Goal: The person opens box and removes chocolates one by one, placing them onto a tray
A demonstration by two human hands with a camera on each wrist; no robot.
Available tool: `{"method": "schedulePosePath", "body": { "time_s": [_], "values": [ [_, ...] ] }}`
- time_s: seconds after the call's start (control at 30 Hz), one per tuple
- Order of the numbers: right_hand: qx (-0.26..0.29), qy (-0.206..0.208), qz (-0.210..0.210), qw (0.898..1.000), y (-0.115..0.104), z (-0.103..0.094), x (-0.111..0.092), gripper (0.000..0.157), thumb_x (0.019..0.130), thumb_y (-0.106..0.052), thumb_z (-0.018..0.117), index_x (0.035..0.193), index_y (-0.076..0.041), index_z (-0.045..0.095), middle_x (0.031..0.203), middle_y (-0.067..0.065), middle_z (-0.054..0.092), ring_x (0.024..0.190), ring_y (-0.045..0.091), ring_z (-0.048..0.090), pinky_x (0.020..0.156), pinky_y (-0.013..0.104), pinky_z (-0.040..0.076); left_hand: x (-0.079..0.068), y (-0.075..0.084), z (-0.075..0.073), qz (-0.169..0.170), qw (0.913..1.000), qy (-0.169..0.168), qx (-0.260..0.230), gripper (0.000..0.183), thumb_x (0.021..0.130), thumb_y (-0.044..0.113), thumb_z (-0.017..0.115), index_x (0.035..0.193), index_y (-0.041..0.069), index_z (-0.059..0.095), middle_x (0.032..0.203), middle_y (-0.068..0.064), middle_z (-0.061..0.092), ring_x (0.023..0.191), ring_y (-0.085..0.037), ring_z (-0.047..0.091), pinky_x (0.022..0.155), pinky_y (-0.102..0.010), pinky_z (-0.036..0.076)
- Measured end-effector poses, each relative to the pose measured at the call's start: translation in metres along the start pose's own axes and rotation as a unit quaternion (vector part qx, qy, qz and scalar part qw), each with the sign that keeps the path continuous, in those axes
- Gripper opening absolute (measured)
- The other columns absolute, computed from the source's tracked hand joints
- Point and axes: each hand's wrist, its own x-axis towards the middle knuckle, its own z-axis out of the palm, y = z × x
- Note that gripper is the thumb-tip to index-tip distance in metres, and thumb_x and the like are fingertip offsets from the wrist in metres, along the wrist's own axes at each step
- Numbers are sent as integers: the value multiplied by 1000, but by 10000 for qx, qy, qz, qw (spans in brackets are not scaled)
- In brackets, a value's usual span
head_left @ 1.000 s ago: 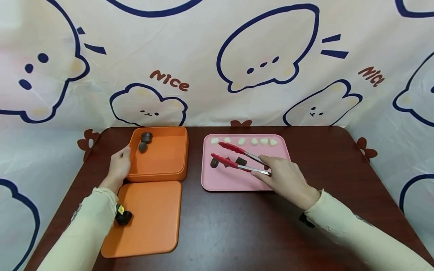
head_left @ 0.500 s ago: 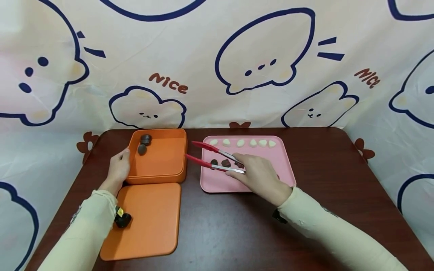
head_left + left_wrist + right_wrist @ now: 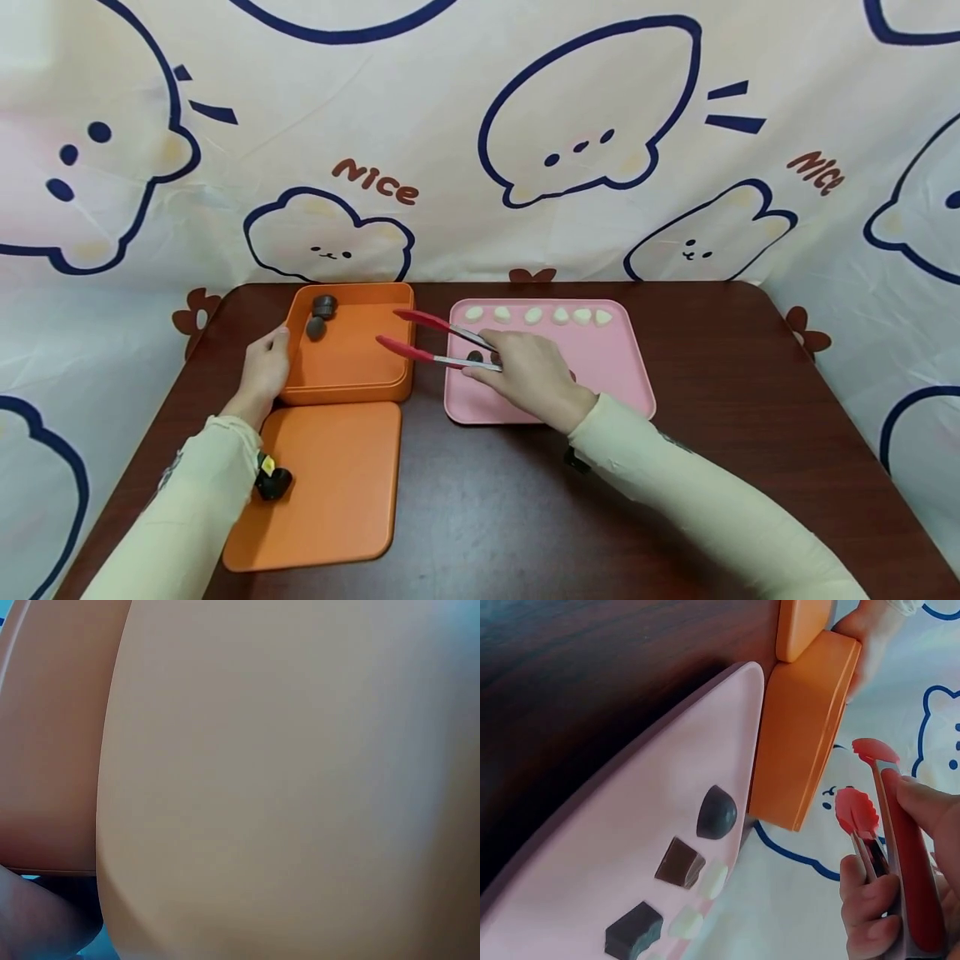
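Note:
My left hand (image 3: 266, 367) grips the left wall of an orange box (image 3: 352, 392); its far fingers are hidden. Several dark chocolates (image 3: 316, 328) lie in the box's far left corner. In my right hand (image 3: 531, 375) is a pair of tongs (image 3: 915, 862), held over the left part of the pink tray (image 3: 600, 367). Their red tips (image 3: 405, 347) reach above the box's right wall, spread apart, and I see nothing between them. Dark chocolates (image 3: 679, 862) sit on the tray, partly covered by the hand in the head view. White pieces (image 3: 533, 316) line its far side.
An orange lid (image 3: 330, 492) lies flat before the box and fills most of the left wrist view. Dark wooden table (image 3: 465, 517) surrounds everything. A patterned curtain (image 3: 450, 233) hangs behind the far edge.
My right hand has carried the tongs left, from above the middle of the tray to the box's right wall. The left hand stays on the box.

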Motion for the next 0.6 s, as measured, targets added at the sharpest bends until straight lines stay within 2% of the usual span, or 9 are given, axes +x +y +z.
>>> {"method": "schedulePosePath", "body": {
  "time_s": [0.17,0.4,0.6],
  "values": [
    [-50,-149,-88,9998,-10,7,10,34,89,-50,74,87,-17,66,59,-8,50,54,10,47,43,25,33,0,1,2,13,10000,17,6,63,110,46,14,162,11,11,170,-15,8,157,-41,7,127,-60,14],
    [-182,-252,-160,9994,-23,14,22,33,89,-51,74,92,-19,66,63,-7,52,56,11,49,44,26,36,1,2,2,-1,10000,79,-25,63,110,46,15,162,12,12,170,-15,10,157,-41,9,127,-60,15],
    [-444,-357,-353,9978,-35,20,32,38,90,-52,73,100,-16,68,66,-7,55,58,10,52,45,25,40,0,1,1,8,10000,6,-4,64,110,47,14,163,11,10,170,-16,9,156,-42,10,126,-61,15]
  ]
}}
